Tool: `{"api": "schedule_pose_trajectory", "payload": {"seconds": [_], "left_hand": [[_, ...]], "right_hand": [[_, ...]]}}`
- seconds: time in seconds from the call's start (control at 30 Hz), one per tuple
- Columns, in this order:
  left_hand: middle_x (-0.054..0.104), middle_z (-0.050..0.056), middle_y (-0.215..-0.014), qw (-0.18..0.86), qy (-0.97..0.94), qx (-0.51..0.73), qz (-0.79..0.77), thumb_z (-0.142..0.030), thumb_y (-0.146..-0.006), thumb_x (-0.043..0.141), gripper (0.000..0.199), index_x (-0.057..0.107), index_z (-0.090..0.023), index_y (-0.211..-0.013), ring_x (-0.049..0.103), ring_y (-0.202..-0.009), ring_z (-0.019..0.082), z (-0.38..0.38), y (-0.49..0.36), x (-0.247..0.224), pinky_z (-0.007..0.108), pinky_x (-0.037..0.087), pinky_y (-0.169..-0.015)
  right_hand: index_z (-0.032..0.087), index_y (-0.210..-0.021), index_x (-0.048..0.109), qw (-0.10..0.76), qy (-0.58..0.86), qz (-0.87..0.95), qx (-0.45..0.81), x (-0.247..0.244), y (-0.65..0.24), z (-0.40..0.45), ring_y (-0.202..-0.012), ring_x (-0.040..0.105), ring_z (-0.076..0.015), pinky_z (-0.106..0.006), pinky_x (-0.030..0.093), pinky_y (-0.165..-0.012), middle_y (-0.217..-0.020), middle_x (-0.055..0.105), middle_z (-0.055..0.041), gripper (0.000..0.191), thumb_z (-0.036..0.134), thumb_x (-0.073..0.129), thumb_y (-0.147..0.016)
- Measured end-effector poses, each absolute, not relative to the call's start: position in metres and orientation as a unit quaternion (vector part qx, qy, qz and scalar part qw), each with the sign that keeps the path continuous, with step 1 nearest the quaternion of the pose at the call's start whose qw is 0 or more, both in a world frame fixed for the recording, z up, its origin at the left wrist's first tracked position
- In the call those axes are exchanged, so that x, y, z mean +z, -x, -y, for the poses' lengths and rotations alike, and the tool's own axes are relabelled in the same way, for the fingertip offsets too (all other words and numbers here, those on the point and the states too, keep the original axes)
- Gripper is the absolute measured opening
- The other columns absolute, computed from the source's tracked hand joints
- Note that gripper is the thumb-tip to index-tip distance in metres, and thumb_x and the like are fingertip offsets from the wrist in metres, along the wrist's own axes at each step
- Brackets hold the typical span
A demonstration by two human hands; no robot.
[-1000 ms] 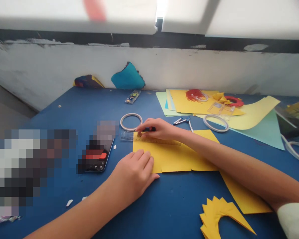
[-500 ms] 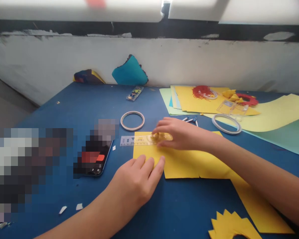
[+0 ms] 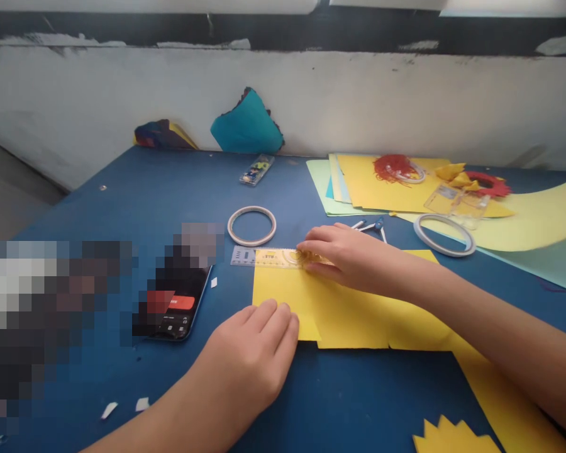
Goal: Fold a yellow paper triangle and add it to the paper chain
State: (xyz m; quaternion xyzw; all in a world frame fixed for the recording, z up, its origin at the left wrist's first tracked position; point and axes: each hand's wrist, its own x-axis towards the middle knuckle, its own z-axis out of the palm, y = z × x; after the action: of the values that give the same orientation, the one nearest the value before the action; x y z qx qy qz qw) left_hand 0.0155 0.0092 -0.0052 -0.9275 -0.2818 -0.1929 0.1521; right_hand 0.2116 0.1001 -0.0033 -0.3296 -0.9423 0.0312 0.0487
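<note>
Hands at work on a yellow sheet (image 3: 283,286), which lies flat on the blue surface (image 3: 339,402); clock directions run from the sheet's middle, twelve toward the wall (image 3: 358,100). A clear ruler (image 3: 268,257) lies along the far edge at ten, its left end overhanging the paper. The right hand (image 3: 337,255) covers its other end, fingers and thumb clamped across both long edges; the forearm obstructs the sheet's right side. The left hand (image 3: 259,349), at eight, rests on the near-left part, fingers together; whether its thumb grips cannot be told. Surroundings: a tape ring (image 3: 251,241) at ten, just beyond the ruler; compasses (image 3: 378,224) at twelve, partly behind the right hand; a second tape ring (image 3: 448,253) at two; stacked coloured sheets (image 3: 368,198) bearing red strands (image 3: 389,168) at one; a partly masked phone (image 3: 179,314) at nine; a toothed yellow piece (image 3: 453,437) at five.
</note>
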Motion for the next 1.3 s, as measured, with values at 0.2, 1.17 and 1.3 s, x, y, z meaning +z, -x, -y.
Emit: {"api": "schedule_pose_trajectory", "payload": {"seconds": [0.2, 1.17, 1.3], "left_hand": [[0.068, 0.012, -0.077, 0.15, 0.93, -0.192, 0.274, -0.001, -0.082, 0.038, 0.027, 0.066, -0.004, -0.085, 0.065, -0.069, 0.021, -0.009, -0.015, -0.005, 0.032, 0.056, -0.055], [0.069, 0.014, -0.092, 0.155, 0.925, -0.194, 0.287, -0.001, -0.081, 0.043, 0.025, 0.065, -0.004, -0.093, 0.066, -0.084, 0.025, -0.011, -0.017, -0.017, 0.036, 0.058, -0.068], [0.069, 0.014, -0.092, 0.154, 0.929, -0.185, 0.282, -0.001, -0.081, 0.042, 0.026, 0.065, -0.004, -0.093, 0.066, -0.083, 0.026, -0.01, -0.016, -0.017, 0.037, 0.058, -0.065]], "right_hand": [[0.015, -0.104, 0.059, 0.066, 0.35, 0.924, 0.139, -0.005, -0.214, -0.102, -0.076, 0.054, -0.0181, -0.031, 0.042, -0.066, -0.093, 0.056, -0.009, 0.022, 0.019, 0.05, -0.085], [0.019, -0.098, 0.067, 0.173, 0.311, 0.888, 0.29, -0.023, -0.212, -0.116, -0.075, 0.047, -0.0154, -0.029, 0.035, -0.07, -0.075, 0.052, -0.0024, 0.024, 0.032, 0.062, -0.079], [0.019, -0.099, 0.068, 0.172, 0.31, 0.889, 0.291, -0.022, -0.213, -0.115, -0.076, 0.048, -0.0156, -0.028, 0.036, -0.069, -0.077, 0.053, -0.0034, 0.024, 0.031, 0.062, -0.079]]}}
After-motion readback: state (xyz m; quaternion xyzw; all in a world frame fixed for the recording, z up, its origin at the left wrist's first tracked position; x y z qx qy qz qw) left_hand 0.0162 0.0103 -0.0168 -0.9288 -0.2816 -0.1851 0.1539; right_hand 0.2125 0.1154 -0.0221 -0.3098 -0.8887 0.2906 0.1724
